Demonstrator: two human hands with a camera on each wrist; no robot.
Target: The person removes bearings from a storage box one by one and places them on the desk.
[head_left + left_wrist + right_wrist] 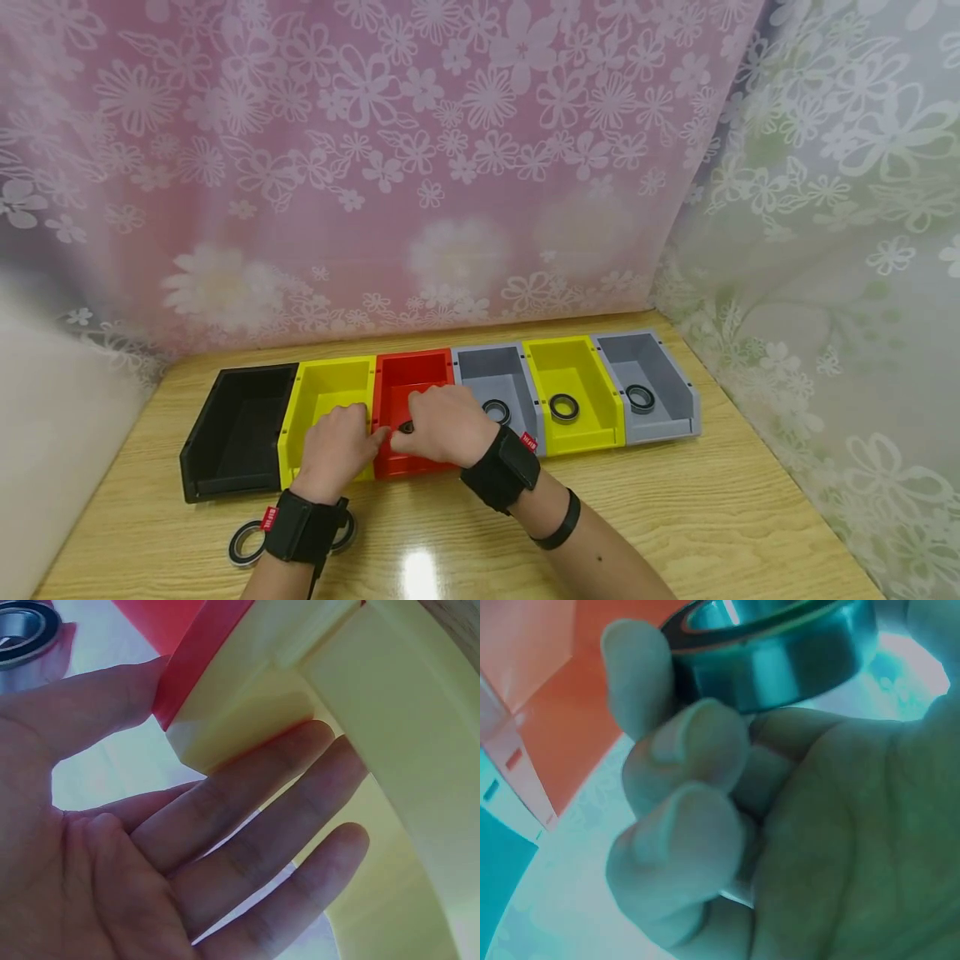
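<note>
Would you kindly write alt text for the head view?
A person's right hand holds a ring-shaped bearing at a red bin, the left hand at the yellow bin beside it. These stand in a row of six; the three bins to the right each hold one bearing, and two more bearings lie on the wooden table in front.
</note>
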